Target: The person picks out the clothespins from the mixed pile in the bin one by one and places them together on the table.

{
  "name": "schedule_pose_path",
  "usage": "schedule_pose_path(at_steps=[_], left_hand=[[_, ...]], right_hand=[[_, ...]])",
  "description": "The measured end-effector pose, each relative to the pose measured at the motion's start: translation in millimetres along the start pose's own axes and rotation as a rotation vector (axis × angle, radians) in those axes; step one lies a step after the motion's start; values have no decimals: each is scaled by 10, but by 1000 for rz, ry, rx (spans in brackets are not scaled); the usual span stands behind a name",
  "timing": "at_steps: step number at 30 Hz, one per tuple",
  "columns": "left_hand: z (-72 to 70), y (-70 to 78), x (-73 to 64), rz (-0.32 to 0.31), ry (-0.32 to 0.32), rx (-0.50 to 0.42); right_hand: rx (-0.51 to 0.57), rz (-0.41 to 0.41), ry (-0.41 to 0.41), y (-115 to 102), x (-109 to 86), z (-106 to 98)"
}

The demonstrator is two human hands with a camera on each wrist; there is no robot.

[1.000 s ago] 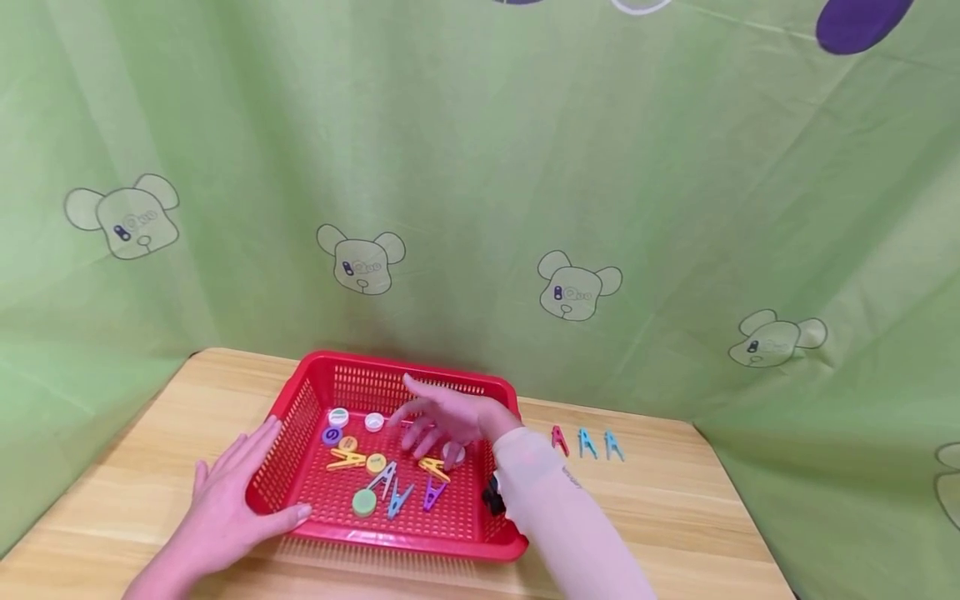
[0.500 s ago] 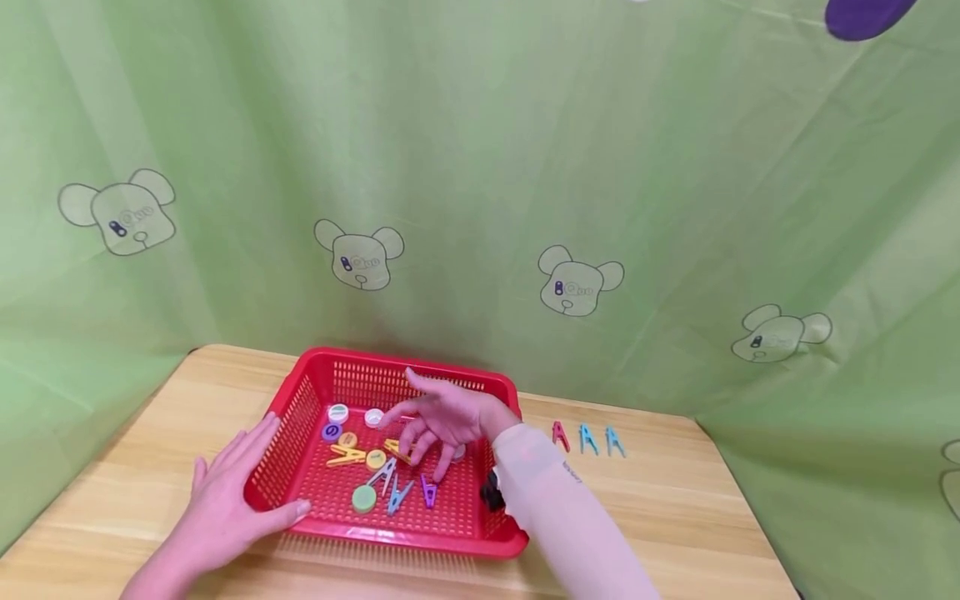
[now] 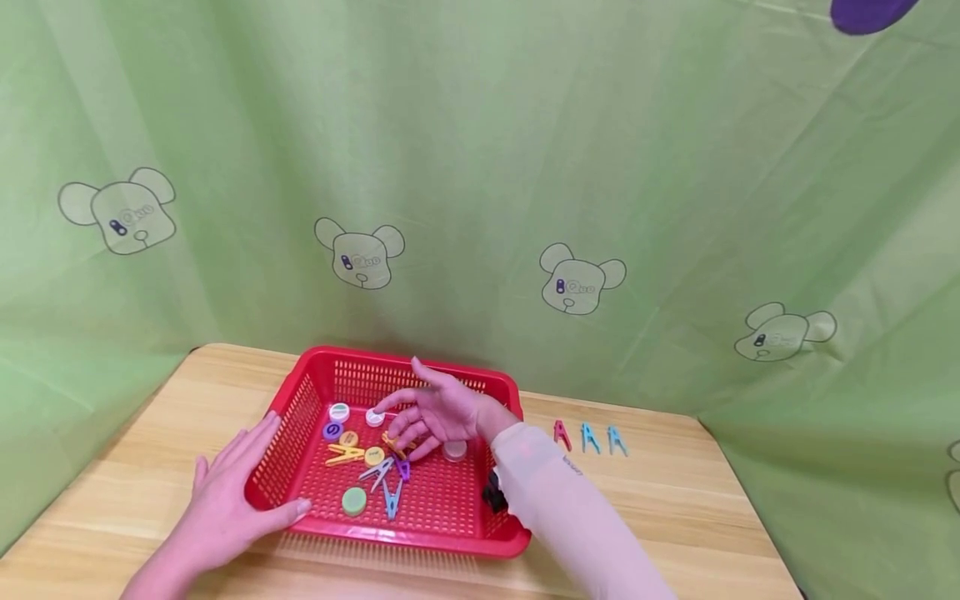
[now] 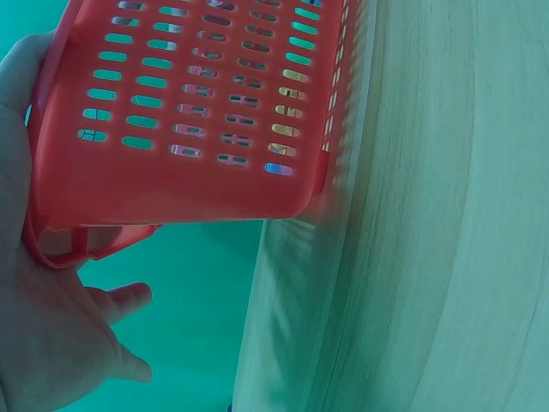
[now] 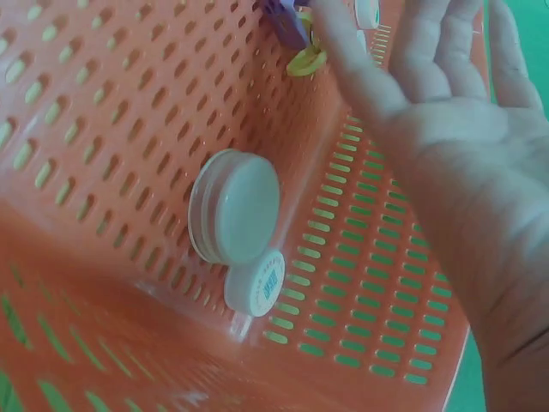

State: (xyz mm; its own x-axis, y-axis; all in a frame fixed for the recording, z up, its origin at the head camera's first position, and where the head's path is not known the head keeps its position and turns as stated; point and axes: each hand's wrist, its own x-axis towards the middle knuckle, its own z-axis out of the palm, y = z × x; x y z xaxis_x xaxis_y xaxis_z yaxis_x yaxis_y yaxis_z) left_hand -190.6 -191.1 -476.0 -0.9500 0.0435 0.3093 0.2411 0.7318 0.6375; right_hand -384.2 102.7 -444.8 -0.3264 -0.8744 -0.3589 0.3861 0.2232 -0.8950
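Head view: the right hand, loose and seemingly empty, reaches beside the purple clip near the centre of the red basket; shifting clips seems the step, lifting one needs a pinch. Left wrist: the left hand rests unclenched against the basket's left edge. Right wrist: a yellow clip lies alongside.

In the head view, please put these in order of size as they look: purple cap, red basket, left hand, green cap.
1. Red basket
2. Left hand
3. Green cap
4. Purple cap
The green cap is nearer the camera, so real sizes are unsure.
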Motion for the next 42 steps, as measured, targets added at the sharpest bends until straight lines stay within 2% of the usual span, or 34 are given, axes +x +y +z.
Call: schedule_pose_path(at_steps=[7, 18, 20, 25, 27, 35, 39, 42], left_hand=[[3, -11, -3, 10, 6, 2], [-1, -19, 7, 10, 9, 0], [1, -19, 4, 12, 9, -2], [2, -15, -3, 15, 11, -5], [0, -13, -2, 17, 13, -6], [0, -35, 2, 31, 33, -8], [3, -37, 5, 31, 30, -9], [10, -33, 6, 27, 22, -11]], right_hand=[[-117, -43, 129, -13, 0, 8], [-297, -117, 179, 2, -22, -3], [-364, -112, 204, 22, -17, -11], [-627, -86, 248, 61, -2, -27], [-699, -91, 252, 60, -1, -29], [-788, -115, 273, 36, 19, -5], [-826, -103, 304, 40, 36, 30], [-899, -80, 319, 49, 58, 56]])
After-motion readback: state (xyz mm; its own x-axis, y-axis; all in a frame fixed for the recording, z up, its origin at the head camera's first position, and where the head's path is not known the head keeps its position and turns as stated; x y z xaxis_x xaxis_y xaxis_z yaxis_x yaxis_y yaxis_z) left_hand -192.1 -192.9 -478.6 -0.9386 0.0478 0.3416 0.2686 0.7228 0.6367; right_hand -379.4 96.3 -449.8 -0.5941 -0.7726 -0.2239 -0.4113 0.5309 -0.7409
